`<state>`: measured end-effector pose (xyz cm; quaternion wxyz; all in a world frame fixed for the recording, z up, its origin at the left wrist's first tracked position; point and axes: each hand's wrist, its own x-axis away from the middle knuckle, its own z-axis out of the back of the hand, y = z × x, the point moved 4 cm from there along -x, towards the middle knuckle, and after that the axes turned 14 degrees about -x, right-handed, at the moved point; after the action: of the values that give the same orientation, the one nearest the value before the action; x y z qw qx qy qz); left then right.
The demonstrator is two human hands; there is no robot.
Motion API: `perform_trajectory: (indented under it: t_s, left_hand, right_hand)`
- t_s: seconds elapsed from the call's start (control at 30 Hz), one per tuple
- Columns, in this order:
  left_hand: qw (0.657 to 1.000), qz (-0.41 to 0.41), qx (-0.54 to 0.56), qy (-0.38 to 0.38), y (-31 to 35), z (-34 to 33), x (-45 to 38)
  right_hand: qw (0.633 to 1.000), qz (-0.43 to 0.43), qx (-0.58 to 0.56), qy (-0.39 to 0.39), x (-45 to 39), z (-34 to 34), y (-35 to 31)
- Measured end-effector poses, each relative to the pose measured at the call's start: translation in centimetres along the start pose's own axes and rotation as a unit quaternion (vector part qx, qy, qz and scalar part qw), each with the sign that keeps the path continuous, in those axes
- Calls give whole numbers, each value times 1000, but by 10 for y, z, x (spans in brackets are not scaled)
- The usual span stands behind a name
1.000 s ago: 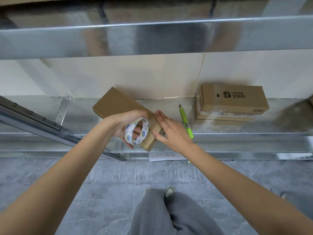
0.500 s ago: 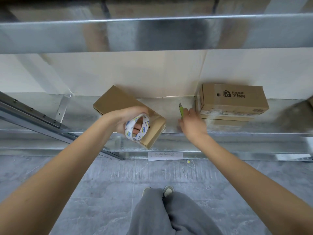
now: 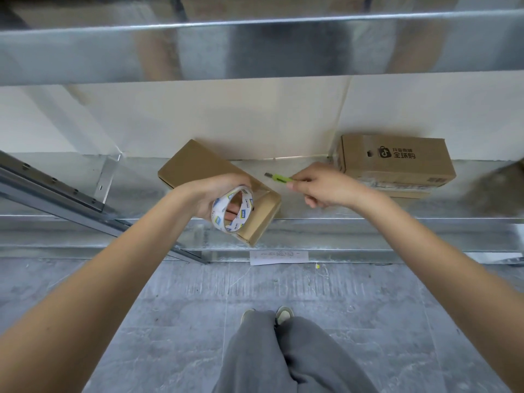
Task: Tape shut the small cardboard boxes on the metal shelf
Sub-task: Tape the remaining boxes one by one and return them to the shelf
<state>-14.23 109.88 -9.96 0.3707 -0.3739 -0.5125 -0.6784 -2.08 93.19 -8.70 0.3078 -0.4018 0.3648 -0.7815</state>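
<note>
Galvanised steel, dull and mottled: shelf [image 3: 368, 211] with a folded front lip, a second deck overhead. Plain brown cardboard, matte: long box [image 3: 198, 165] lying askew on the shelf, near end poking past the lip, a clear glossy strip of tape stretched across its near top. Second box [image 3: 397, 163], same card, printed black logo, square to the wall at the right, stacked on another just visible beneath. Paper label [image 3: 279, 257] stuck below the lip. Grey stone-look floor.

Left hand [image 3: 215, 194] over the askew box's near end, palm down, fingers threaded through the core of a tape roll [image 3: 232, 209] and curled round it; roll white with blue-yellow marks, ring-shaped, standing on edge against the box. Right hand [image 3: 326, 185] between the two boxes, above the shelf, fingers curled tight, thumb and forefinger pinching a slim lime-green cutter [image 3: 279, 178]; cutter pointing left toward the askew box, dark ridged tip clear of the card.
</note>
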Motion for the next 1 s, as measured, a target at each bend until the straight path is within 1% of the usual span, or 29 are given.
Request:
perform_trajectory:
  t_s: [0.07, 0.13, 0.27, 0.43, 1.0]
  left_hand:
    - [1000, -3, 4, -3, 1, -2, 1]
    - [1000, -11, 6, -9, 3, -4, 4]
    - [999, -22, -1, -25, 5, -8, 8]
    - [1000, -19, -6, -24, 4, -7, 6]
    - [1000, -9, 6, -15, 1, -2, 0]
  right_hand:
    - [996, -31, 52, -59, -2, -5, -12]
    - [992, -53, 82, -83, -7, -9, -19]
    - [988, -65, 110, -87, -15, -13, -25]
    - [985, -67, 127, -91, -20, -20, -28]
    - [982, -86, 133, -104, -19, -19, -35]
